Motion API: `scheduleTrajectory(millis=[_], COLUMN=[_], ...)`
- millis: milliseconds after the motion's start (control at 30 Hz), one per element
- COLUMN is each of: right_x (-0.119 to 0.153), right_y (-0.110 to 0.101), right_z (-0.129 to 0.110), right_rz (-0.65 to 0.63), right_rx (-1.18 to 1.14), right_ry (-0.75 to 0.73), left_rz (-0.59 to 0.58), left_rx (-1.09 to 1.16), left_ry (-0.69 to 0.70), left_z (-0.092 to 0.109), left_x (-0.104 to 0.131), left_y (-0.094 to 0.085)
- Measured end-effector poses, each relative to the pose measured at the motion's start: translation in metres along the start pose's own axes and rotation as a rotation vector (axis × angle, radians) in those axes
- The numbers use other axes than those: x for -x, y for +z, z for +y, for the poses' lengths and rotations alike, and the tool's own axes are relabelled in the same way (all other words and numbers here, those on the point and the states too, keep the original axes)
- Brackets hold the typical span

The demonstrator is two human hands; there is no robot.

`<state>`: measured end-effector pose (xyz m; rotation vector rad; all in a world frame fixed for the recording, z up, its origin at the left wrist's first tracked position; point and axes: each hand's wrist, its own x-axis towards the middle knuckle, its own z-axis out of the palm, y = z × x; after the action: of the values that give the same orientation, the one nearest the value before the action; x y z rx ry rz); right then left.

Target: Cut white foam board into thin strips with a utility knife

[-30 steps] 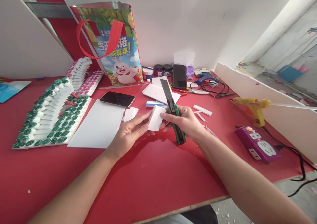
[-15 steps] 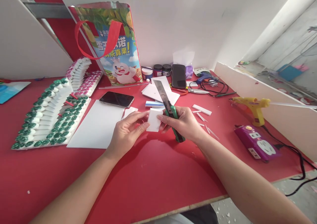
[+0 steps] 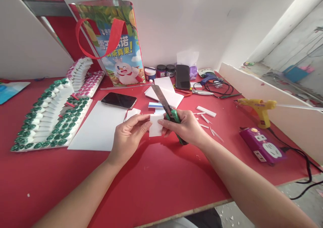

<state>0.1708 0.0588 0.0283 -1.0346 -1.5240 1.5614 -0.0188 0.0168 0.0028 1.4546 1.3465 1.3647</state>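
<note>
Between my two hands is a small white rectangular board piece point(image 3: 155, 128), held up over the red table. My left hand point(image 3: 130, 134) pinches its left edge between thumb and fingers. My right hand point(image 3: 186, 125) is wrapped round a green and black utility knife point(image 3: 174, 116), its long blade out and pointing up and away to the left. The right thumb also presses on the piece's right edge. Beyond the hands, a blue-and-white strip point(image 3: 155, 105) and more white boards point(image 3: 164, 93) lie on the table. White offcuts point(image 3: 206, 111) are scattered to the right of my right hand.
A white sheet point(image 3: 93, 134) and a phone point(image 3: 118, 100) lie left. Further left stands a white model with green and pink rosettes point(image 3: 54, 120). A printed bag point(image 3: 113, 46) stands behind. At right are a yellow glue gun point(image 3: 259, 108), a purple power strip point(image 3: 261, 145) and scissors point(image 3: 202, 92).
The white piece has tilted and now hangs slightly lower between my fingers. The knife blade has tipped a little further left and down. Both hands keep their grip.
</note>
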Motion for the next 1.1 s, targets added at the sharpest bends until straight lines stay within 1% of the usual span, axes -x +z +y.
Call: scheduleTrajectory(millis=[200,333,600,700,800,867,967,1033,1100], right_x=[0.002,0.002,0.004,0.004,0.002,0.000,-0.004,-0.005,-0.006], right_y=[-0.001,-0.002,-0.002,-0.002,-0.005,-0.009,-0.016,-0.019,-0.021], right_z=[0.001,0.001,0.001,-0.001,-0.005,-0.006,-0.007,-0.006,-0.004], right_rz=[0.007,0.030,0.046,0.047,0.010,-0.051,-0.127,-0.161,-0.181], right_rx=[0.072,0.123,0.194,0.185,0.094,-0.018,-0.181,-0.237,-0.253], right_ry=[-0.015,-0.048,-0.062,-0.048,0.008,0.079,0.195,0.235,0.260], left_rz=[0.004,-0.012,-0.045,-0.043,-0.037,-0.074,-0.191,-0.246,-0.276], left_rx=[-0.009,-0.011,0.007,0.008,0.032,0.112,0.357,0.508,0.594], left_ry=[0.002,-0.011,-0.024,-0.025,-0.048,-0.092,-0.191,-0.265,-0.334], left_z=[0.001,0.002,0.000,0.001,0.003,0.006,0.008,0.009,0.010], left_x=[0.000,-0.001,0.000,0.002,0.003,0.004,0.005,0.004,0.004], left_y=[0.000,0.001,0.003,0.003,0.002,0.002,0.004,0.007,0.009])
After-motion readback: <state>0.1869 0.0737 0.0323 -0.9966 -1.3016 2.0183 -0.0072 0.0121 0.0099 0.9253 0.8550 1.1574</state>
